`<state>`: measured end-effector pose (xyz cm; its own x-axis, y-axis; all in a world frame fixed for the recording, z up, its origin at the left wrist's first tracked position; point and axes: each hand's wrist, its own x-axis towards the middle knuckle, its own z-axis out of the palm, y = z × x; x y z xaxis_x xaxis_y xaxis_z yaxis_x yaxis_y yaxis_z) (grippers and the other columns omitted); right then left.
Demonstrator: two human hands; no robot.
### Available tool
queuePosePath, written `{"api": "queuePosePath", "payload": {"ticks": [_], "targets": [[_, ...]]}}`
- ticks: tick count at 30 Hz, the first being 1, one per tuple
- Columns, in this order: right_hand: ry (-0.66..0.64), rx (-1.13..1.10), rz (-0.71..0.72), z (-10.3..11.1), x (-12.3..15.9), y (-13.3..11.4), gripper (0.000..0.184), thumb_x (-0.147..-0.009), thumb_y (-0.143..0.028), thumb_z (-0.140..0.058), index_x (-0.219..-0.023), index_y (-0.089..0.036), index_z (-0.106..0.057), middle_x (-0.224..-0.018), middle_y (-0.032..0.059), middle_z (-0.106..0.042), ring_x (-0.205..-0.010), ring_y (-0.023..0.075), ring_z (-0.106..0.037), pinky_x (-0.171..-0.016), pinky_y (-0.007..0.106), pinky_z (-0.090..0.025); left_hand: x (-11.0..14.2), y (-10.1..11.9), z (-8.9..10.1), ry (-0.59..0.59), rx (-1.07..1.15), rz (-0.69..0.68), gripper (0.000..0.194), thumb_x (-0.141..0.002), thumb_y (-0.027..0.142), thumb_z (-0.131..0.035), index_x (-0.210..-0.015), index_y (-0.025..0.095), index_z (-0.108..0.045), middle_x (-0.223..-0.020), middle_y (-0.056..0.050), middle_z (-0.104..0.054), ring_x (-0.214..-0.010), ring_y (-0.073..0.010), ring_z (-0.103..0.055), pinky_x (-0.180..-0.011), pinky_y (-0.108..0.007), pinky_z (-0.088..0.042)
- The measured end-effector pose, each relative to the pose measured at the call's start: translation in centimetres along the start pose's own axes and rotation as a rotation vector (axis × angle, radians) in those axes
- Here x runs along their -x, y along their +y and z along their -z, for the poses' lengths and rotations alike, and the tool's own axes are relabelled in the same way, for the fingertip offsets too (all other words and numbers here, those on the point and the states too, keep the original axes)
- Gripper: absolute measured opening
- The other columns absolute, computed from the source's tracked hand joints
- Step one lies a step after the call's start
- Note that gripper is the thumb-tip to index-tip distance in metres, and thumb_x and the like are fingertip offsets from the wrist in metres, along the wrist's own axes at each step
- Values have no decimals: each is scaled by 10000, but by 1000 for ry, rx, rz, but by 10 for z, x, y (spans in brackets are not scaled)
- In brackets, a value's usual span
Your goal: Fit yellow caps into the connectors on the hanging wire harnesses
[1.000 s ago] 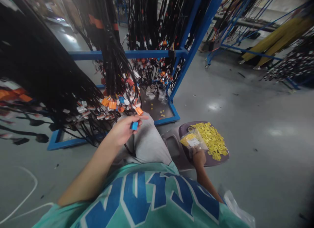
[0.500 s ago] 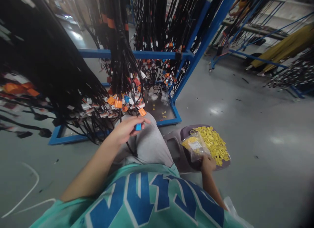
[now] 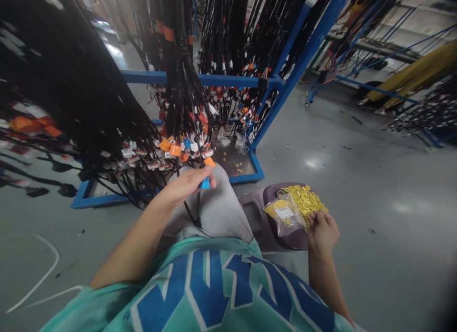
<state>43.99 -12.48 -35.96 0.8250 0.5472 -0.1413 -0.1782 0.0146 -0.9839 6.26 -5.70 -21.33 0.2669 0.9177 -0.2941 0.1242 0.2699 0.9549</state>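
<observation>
Above my lap, my left hand (image 3: 187, 183) is closed on a blue connector (image 3: 204, 183), which shows below the thumb. An orange connector (image 3: 209, 161) hangs just beyond the fingertips, on the end of a black wire harness (image 3: 182, 84). Off to the right, my right hand (image 3: 323, 227) is over the pile of small yellow plastic pieces (image 3: 303, 199), its fingers bent and drawn together. Whatever sits between those fingertips is too small to make out. A clear bag (image 3: 285, 213) with a white label and yellow pieces inside lies beside that hand, on the purple stool top (image 3: 269, 194).
A blue metal rack (image 3: 228, 80) stands in front of me, hung with thick black harness bundles and many coloured connectors. Plastic scraps and a few yellow pieces lie on its base (image 3: 246, 165). More harnesses hang from another rack (image 3: 378, 82) at the far right.
My right hand has moved from the clear bag's near edge up and right onto the yellow pieces. My left hand keeps hold of the blue connector, its thumb shifted slightly.
</observation>
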Motion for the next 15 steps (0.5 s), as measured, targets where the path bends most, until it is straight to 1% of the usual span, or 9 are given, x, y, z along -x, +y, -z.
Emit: {"api": "queuePosePath", "payload": {"ticks": [2, 4, 6, 8, 9, 11, 13, 15], "targets": [[-115, -46, -6, -28, 16, -17, 275, -552, -291, -708, -734, -166, -544, -666, -39, -577, -580, 56, -562, -561, 172, -501, 0, 0, -2, -39, 83, 3, 477, -732, 581, -572, -588, 134, -656, -557, -23, -484, -481, -69, -372, -407, -167, -253], [-323, -132, -49, -58, 40, -33, 276, -559, -273, -742, -726, -164, -551, -695, -25, -609, -607, 61, -589, -604, 182, -517, 0, -1, -3, -105, 240, 23, 434, -695, 558, -632, -647, 128, -668, -473, 11, -424, -392, -46, -305, -375, -173, -202], [-542, -199, -90, -85, 67, -47, 265, -590, -282, -750, -727, -171, -552, -702, -23, -626, -607, 66, -599, -604, 191, -520, 0, -3, -5, -172, 427, 58, 390, -652, 510, -698, -701, 125, -665, -457, 20, -446, -348, -37, -302, -365, -176, -222], [-747, -238, -132, -107, 94, -59, 248, -623, -290, -746, -732, -182, -552, -696, -31, -630, -606, 75, -604, -578, 196, -514, 1, -3, -6, -221, 580, 100, 360, -639, 465, -730, -711, 123, -644, -480, 12, -499, -336, -42, -349, -366, -180, -277], [-833, -255, -136, -117, 105, -65, 234, -641, -291, -740, -729, -185, -550, -683, -39, -624, -592, 72, -596, -559, 191, -506, 1, -3, -7, -241, 636, 117, 342, -656, 448, -725, -704, 122, -631, -486, 9, -515, -334, -49, -375, -365, -182, -296], [-965, -285, -114, -132, 125, -76, 199, -684, -290, -719, -725, -187, -554, -640, -56, -602, -534, 55, -563, -515, 171, -480, 1, -1, -8, -275, 719, 134, 303, -727, 413, -676, -687, 122, -603, -495, 5, -537, -335, -62, -420, -361, -183, -325], [-1058, -301, -74, -143, 140, -85, 171, -709, -288, -705, -730, -186, -570, -604, -64, -592, -492, 47, -543, -490, 162, -468, 2, 1, -10, -296, 769, 131, 283, -799, 378, -606, -686, 119, -586, -499, 1, -550, -337, -70, -450, -364, -185, -355], [-1123, -290, -26, -151, 150, -92, 158, -702, -283, -713, -734, -185, -592, -621, -55, -617, -505, 60, -573, -509, 181, -494, 3, 3, -12, -300, 791, 118, 275, -837, 355, -560, -708, 113, -584, -500, 1, -557, -337, -74, -466, -372, -189, -388]]}}
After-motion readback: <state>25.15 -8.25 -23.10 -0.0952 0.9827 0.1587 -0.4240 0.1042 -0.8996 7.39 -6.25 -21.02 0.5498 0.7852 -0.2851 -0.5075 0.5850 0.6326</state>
